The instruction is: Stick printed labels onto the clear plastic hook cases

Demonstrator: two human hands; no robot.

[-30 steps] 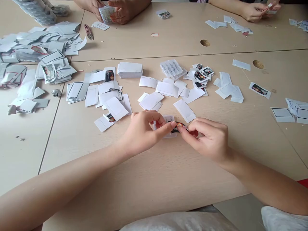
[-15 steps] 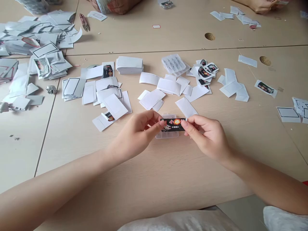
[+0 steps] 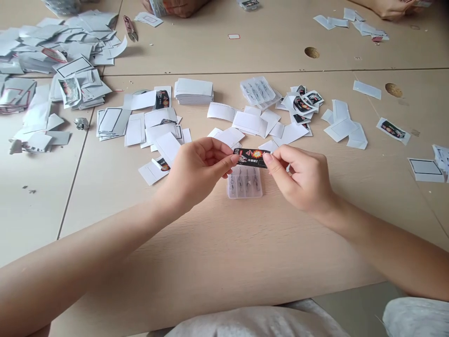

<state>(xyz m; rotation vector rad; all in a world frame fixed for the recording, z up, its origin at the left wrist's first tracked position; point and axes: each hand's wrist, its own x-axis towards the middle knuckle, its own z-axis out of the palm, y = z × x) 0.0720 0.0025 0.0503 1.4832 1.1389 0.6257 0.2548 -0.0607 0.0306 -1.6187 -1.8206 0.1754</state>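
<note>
A black label [image 3: 250, 157] with a red and yellow burst is stretched between my two hands. My left hand [image 3: 206, 171] pinches its left end between thumb and fingers. Its right end is pinched by my right hand [image 3: 301, 175]. Just below the label, on the table [image 3: 224, 252], lies a clear compartment box [image 3: 244, 183] with small metal pieces inside; the label and fingertips hide its upper edge. White paper slips [image 3: 249, 123] are scattered beyond my hands.
Another clear box [image 3: 258, 91] and a neat stack of white cards [image 3: 193, 91] stand farther back. Black stickers [image 3: 302, 104] lie right of that box. A big paper heap [image 3: 70, 42] and red snips [image 3: 130, 29] are at the far left. Other people's hands [image 3: 384, 8] show at the top.
Both hands have lifted the label away from me, off the clear box, which now shows more fully. The label tilts slightly down to the right. The whole view has shifted a little.
</note>
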